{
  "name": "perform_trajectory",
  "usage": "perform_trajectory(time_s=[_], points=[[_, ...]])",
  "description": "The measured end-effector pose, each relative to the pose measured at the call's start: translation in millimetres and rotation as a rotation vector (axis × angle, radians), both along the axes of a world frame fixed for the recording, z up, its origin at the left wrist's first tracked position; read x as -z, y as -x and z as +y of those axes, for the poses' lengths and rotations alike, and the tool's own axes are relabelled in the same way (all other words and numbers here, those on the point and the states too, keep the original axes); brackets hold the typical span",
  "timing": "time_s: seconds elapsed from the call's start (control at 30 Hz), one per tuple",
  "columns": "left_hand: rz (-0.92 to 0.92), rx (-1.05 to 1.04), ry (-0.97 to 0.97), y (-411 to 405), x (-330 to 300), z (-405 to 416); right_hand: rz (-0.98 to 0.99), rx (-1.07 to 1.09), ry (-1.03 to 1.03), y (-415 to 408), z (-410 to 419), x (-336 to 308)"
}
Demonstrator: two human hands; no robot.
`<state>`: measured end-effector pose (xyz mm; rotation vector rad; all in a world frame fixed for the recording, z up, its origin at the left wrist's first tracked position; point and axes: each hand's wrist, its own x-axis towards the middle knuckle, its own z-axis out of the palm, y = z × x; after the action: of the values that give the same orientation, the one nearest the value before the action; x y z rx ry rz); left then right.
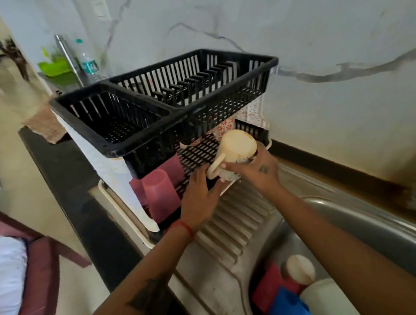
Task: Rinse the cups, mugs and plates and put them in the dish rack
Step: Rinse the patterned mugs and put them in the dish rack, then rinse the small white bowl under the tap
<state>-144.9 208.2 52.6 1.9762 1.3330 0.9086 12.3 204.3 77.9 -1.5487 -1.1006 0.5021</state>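
This is a home kitchen. A steel sink (369,222) with a ribbed drainboard (234,229) is set in a dark counter (62,172) below a marble-patterned wall (316,26). A black 2-tier dish rack (149,107) stands on the drainboard, cups lie in the basin, and bottles (88,64) stand further back.

A: Beyond the fingertips, a pale wall (316,26) is showing grey marble veins, with a switch plate (100,8) sitting high up.

B: Out past the left wrist, a black counter edge (62,167) is running back; a reddish wooden chair (38,280) is standing below on a cream floor (16,146).
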Motion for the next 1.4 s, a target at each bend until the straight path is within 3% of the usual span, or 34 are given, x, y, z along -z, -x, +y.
perform_trajectory(time_s=[0.37, 0.7, 1.23, 1.4], points=[[0.202, -0.035, 0.099, -1, 25, 65, -0.189, -0.048, 0.089, 14, 116, 25], [0.322, 0.079, -0.164, -5, 39, 62, -0.195, -0.061, 0.096, 16, 171, 56], [0.484, 0.091, -0.216, -9, 42, 61, -0.231, -0.11, 0.195, 26, 158, 42], [0.558, 0.089, -0.196, -9, 37, 58, -0.465, -0.111, 0.118, 11, 108, 39]])
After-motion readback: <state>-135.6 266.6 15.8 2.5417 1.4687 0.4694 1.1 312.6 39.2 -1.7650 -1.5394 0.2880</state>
